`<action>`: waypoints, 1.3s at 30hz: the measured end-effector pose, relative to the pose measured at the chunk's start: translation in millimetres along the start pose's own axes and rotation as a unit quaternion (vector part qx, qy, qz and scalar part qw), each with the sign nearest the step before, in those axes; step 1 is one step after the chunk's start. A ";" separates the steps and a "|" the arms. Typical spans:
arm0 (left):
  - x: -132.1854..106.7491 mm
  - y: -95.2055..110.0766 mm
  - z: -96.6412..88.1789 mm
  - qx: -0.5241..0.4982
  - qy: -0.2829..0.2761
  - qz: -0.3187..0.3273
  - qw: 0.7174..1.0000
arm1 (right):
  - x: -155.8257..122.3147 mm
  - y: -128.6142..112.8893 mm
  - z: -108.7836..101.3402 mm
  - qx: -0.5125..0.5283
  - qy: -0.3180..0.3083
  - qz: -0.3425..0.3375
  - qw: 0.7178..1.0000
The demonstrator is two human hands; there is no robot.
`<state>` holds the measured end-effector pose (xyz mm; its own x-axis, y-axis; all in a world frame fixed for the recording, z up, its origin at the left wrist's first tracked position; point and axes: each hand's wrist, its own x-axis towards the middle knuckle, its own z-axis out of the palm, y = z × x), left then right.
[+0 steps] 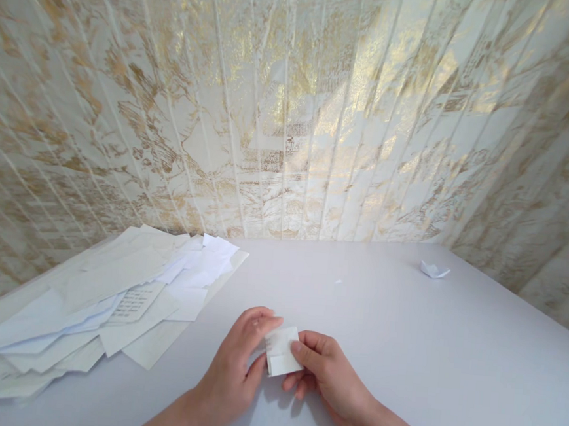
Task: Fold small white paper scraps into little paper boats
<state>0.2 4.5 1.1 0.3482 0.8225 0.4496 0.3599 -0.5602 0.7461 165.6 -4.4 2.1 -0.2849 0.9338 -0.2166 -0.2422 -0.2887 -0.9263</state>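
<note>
- the right hand (324, 367) pinches a small square of folded white paper (281, 350) above the pale desk (411, 361), thumb on top, seemingly to hold its layers flat.
- the left hand (241, 351) curves round its other edge, perhaps steadying it; i cannot tell whether that grip is closed.
- thin white sheets (112, 275) overlap at left; a creased white paper shape (435, 271) sits far right.

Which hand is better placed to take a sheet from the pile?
Probably the left hand: it is nearer to the pile, which lies on its side. The right hand is farther away, and its thumb lies on the folded paper, so it could hold that alone.
</note>
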 end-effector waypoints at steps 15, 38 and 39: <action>-4.8 8.0 3.6 0.094 -0.030 0.024 0.995 | -13.6 0.5 14.1 -0.254 -0.011 -0.152 0.955; 2.3 12.5 9.2 0.161 -0.090 -0.123 0.975 | -5.9 14.7 6.5 -0.663 0.095 -0.407 0.620; 2.7 11.9 8.7 0.163 -0.093 -0.119 0.975 | -6.0 14.7 6.6 -0.666 0.095 -0.414 0.614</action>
<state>13.0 -0.8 6.8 0.3614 0.9181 0.1624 0.6949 -0.3814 0.6097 157.5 -15.7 -8.3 -0.4306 0.6885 0.5836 0.7777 0.6111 -0.1472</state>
